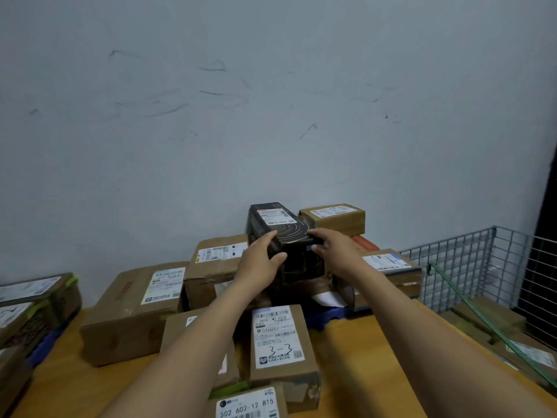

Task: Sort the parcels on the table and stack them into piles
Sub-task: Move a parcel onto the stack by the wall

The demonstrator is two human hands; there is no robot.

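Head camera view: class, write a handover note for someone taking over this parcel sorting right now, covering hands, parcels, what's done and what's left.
Left hand: grips the black parcel on its left side.
Right hand: grips its right side.
Black parcel: atop the heap of brown boxes by the wall. I cannot tell whether it rests there.
Done: parcels look stacked at the left edge.
Left: place the black parcel, then sort the loose ones on the table, including the box marked 3-3.
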